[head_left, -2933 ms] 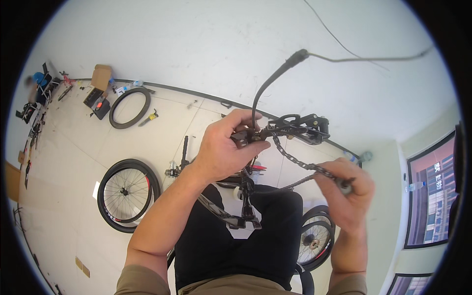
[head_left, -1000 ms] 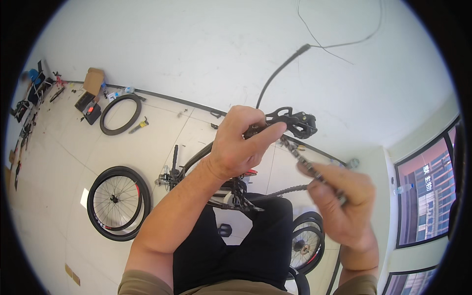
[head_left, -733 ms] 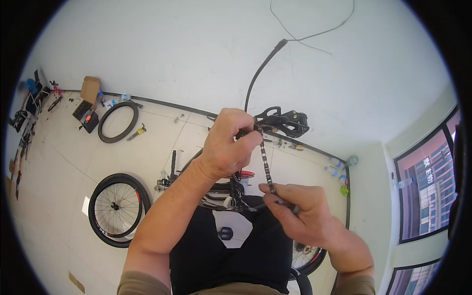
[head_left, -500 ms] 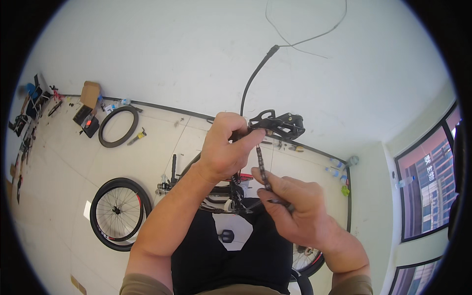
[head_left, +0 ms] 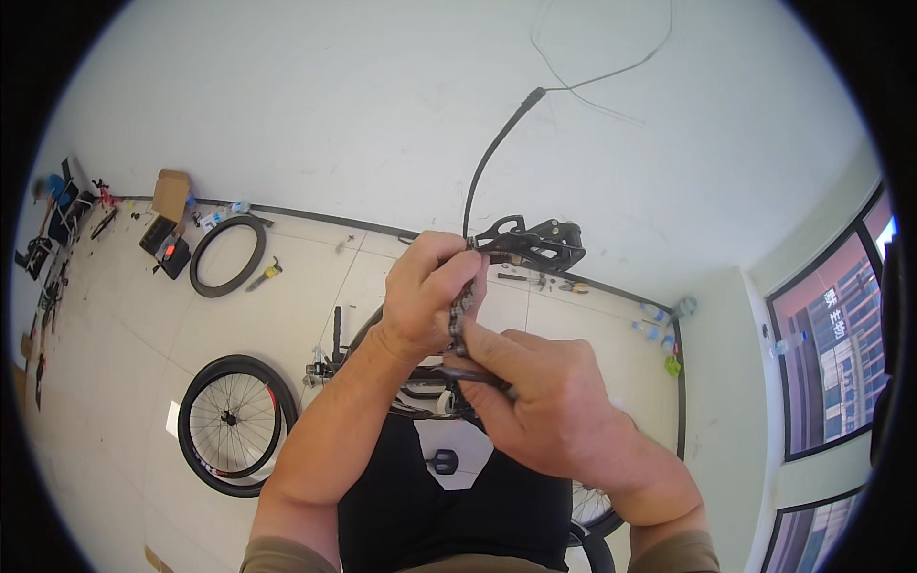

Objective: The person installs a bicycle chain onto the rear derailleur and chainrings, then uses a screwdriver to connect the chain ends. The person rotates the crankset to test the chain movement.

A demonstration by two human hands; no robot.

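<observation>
My left hand is closed at the near end of a black rear derailleur, its thumb and forefinger pinched together. Black cable housing rises from there, with thin bare wire looping out of its end. A bicycle chain runs down from my left fingers to my right hand, whose thumb and fingers are closed on its lower part. A slim dark piece also shows between the right fingers; I cannot tell whether it is chain or a tool. Below lies the bike frame, partly hidden by my arms.
A spoked wheel lies at left, with a loose tyre farther off. An open cardboard box and a yellow-and-black tool are near the wall. Plastic bottles and pliers lie to the right.
My right hand has moved left and slightly up to my left hand, bringing the chain with it. The chain's visible stretch has shifted left. My left hand and the derailleur have moved slightly left.
</observation>
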